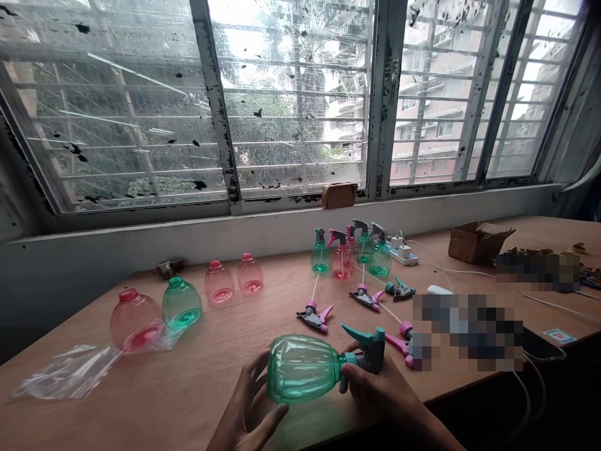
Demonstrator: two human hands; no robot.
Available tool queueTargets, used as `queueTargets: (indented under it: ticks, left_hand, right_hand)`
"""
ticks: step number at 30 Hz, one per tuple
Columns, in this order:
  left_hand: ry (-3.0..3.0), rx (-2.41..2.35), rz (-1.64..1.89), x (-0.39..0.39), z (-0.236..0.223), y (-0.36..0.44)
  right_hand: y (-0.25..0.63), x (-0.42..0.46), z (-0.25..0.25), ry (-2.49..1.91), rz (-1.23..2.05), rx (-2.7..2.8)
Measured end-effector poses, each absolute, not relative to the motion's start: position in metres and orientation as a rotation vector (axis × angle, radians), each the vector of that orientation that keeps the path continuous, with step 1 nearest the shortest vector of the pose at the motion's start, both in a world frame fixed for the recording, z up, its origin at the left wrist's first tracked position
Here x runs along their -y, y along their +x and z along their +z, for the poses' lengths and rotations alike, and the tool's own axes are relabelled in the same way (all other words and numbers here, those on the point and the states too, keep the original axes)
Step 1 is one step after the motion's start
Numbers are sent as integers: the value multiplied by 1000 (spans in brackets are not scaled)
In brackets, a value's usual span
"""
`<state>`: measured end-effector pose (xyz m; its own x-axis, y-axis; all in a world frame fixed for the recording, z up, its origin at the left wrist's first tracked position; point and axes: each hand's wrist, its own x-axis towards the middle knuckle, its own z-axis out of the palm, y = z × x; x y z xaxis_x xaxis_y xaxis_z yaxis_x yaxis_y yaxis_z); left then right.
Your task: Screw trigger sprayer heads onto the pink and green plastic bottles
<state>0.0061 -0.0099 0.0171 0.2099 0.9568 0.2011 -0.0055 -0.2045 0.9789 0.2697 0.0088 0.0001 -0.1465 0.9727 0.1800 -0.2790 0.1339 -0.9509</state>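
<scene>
A green spray bottle (pixel 303 369) lies sideways between my hands, a little above the table's front part. My left hand (pixel 250 401) cups its base, thumb below and fingers behind. My right hand (pixel 378 388) grips it at the neck, under the dark grey and teal trigger head (pixel 369 352). The head sits on the bottle's neck. Beyond the bottle lie loose pink and grey trigger heads (pixel 315 316), (pixel 367 297) and a pink one (pixel 404 343) near my right hand. A teal and grey trigger head (pixel 400 289) lies farther back.
Headless pink bottles (pixel 136 319) and a green bottle (pixel 181 304) stand at left, by a clear plastic bag (pixel 70 371). Several bottles with heads (pixel 341 260) stand at the back near a power strip (pixel 404 254). A cardboard box (pixel 476 243) and cables are at right.
</scene>
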Motion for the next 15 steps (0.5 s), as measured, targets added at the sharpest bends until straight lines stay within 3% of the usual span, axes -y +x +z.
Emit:
queueTargets:
  ticks: [9,15]
  left_hand:
    - [1430,-971,1172,9,11,2]
    - [1752,-981,1151,14,21,3]
  right_hand:
    - [269,-11,-4,-793,1323,1192]
    - [270,-11,-1,-794,1349,1213]
